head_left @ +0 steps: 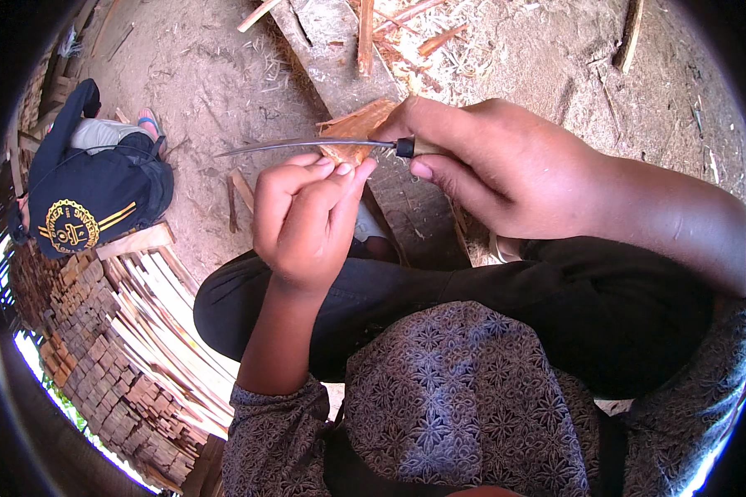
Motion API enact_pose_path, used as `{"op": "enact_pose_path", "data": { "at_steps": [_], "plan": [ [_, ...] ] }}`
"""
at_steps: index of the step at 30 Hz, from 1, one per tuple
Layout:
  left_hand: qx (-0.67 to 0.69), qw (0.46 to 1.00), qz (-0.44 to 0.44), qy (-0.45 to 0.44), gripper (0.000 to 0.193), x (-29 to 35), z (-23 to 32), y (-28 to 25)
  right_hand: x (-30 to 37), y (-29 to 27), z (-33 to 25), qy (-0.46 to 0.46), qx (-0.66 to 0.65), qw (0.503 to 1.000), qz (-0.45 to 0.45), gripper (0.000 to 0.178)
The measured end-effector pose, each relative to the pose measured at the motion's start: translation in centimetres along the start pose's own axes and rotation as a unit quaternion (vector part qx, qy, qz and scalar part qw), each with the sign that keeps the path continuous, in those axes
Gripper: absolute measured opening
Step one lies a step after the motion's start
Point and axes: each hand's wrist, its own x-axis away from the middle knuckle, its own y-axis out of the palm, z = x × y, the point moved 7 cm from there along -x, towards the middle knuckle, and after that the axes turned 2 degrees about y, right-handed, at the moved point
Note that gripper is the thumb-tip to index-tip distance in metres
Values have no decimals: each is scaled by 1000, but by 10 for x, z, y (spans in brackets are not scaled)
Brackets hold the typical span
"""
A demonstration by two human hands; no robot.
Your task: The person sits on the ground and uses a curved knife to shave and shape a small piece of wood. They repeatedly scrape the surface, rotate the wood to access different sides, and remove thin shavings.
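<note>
My left hand [311, 215] pinches the near end of a short, reddish-brown piece of wood [358, 124], its fingertips at the lower edge. In my right hand [506, 161] is a knife [307, 144], gripped by its pale handle with a black collar. The thin blade points left and lies across the wood, just above my left fingertips. The thumb of my right hand is below the handle, while its fingers wrap over the top near the wood. Both hands are held above my crossed legs in dark trousers.
A worn plank [423, 207] runs under my hands, with a wood strip [365, 37] on its far end. Shavings [464, 62] litter the dirt floor. At left, a person in a dark jacket [99, 195] sits beside stacked wood blocks [116, 356] and long pale strips [170, 306].
</note>
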Motion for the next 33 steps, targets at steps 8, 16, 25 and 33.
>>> {"op": "enact_pose_path", "data": {
  "at_steps": [8,16,25,33],
  "plan": [
    [58,998,-4,-1,26,5,7,6,-3,23,69,109,105,988,-28,28],
    [75,997,-2,-6,27,7,8,6,-36,37,140,125,214,966,-73,25],
    [39,998,-11,-57,24,15,-7,-7,-61,43,175,115,318,929,-149,24],
    [109,992,-57,-42,25,18,-7,-4,-66,18,184,198,234,937,-167,34]
  ]
}}
